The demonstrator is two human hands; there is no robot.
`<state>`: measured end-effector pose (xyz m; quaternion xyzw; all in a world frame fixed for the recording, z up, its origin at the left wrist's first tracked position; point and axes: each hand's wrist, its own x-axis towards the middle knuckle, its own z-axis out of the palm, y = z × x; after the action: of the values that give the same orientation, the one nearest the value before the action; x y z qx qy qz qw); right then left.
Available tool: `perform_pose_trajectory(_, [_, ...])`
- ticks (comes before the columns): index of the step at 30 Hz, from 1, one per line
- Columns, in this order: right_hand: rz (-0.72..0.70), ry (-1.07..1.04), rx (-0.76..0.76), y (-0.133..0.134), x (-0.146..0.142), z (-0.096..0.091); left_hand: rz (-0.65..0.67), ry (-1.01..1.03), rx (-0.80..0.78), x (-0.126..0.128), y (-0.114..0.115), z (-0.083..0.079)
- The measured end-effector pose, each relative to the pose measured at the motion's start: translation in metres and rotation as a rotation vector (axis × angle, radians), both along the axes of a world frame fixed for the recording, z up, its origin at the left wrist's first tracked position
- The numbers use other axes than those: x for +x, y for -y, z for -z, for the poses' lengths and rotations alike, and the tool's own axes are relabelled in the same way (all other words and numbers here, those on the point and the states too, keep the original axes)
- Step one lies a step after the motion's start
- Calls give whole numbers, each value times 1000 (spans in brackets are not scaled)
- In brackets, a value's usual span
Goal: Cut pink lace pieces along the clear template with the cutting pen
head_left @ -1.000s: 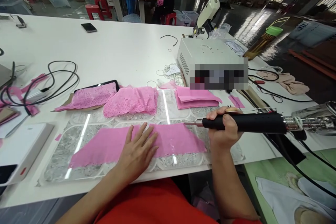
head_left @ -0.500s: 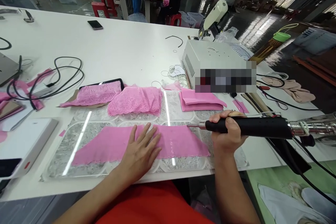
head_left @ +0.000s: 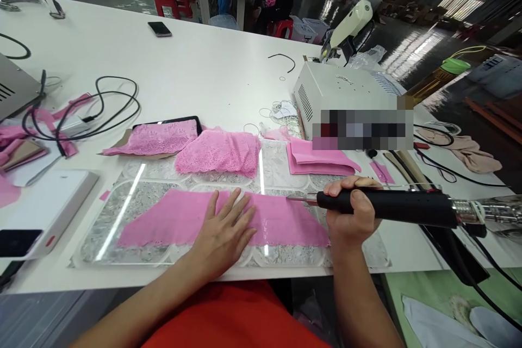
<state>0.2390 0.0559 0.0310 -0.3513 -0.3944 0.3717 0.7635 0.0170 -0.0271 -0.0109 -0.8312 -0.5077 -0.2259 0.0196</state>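
The lace strip (head_left: 171, 220) lies flat on the glass plate (head_left: 101, 234) at the near edge of the table (head_left: 204, 76). The left hand (head_left: 222, 236) rests on the strip's middle. The right hand (head_left: 350, 217) is to the right of the strip and grips the cutting tool (head_left: 387, 207), whose tip reaches over the strip's right end. Behind the strip lie two lace pieces (head_left: 218, 153) side by side, with a folded fabric stack (head_left: 318, 156) to their right. The control box (head_left: 346, 103) stands behind the stack. A phone (head_left: 159, 29) lies far back on the table.
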Motion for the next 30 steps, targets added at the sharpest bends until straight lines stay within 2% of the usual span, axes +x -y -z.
perform_pose_trajectory(8, [3,42,9,-1,3,-1,-5,14,-11,1,1,0])
perform_pose_trajectory(14, [-83,63,35,4,-12,-8,-7,27,-6,1,1,1])
perform_pose_trajectory(18, [-141,92,29,4,-23,-4,-7,38,11,0,2,2])
perform_pose_trajectory(30, [-146,100,37,1,-26,0,-25,39,7,2,3,2])
